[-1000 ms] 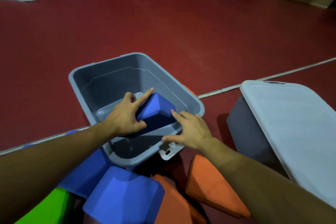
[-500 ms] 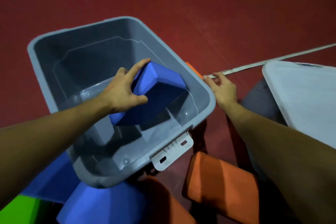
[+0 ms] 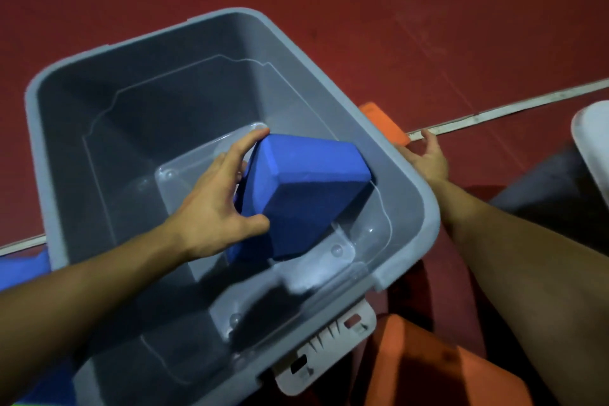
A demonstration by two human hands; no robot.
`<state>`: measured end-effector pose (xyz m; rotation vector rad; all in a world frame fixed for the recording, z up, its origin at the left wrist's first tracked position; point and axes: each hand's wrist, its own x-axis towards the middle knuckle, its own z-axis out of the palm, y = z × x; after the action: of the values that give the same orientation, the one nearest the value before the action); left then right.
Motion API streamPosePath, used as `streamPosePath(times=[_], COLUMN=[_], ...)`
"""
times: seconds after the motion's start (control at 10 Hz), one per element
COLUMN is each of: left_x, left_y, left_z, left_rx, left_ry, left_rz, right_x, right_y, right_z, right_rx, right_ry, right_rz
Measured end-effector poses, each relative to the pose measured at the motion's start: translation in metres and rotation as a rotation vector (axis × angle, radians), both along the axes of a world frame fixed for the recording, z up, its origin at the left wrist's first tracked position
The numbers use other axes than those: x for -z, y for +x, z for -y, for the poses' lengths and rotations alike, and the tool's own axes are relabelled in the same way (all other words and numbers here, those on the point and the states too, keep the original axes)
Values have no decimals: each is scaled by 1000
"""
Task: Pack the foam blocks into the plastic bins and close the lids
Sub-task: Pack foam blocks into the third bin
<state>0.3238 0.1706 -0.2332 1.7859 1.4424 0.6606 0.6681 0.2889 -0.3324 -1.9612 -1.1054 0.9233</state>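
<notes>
Left hand is gripping the blue wedge-shaped foam block inside the grey plastic bin — right hand is hanging outside the rim, fingers loosely spread.

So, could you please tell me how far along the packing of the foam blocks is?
Done: little that shows; the grey bin holds only one block. In hand: the left hand holds that blue block inside the bin, while the right hand reaches past the rim beside an orange block. Left: another orange block lies outside, and this bin has no lid on.
</notes>
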Motion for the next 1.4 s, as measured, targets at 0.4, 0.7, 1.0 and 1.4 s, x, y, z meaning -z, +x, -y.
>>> streamPosePath(times=[0.4, 0.7, 1.0, 1.4], left_x=[10, 13, 14, 0], left_y=[2, 5, 9, 15], left_z=[7, 16, 12, 14], left_rx=[29, 47, 92, -125], left_ry=[-15, 5, 75, 35], left_rz=[-3, -125, -125, -347], right_x=[20, 41, 15, -35], right_y=[-9, 9, 5, 3], right_z=[-15, -27, -17, 5], right_rx=[-71, 75, 134, 263], right_ry=[-84, -141, 29, 187], right_rz=[-141, -346, -373, -94])
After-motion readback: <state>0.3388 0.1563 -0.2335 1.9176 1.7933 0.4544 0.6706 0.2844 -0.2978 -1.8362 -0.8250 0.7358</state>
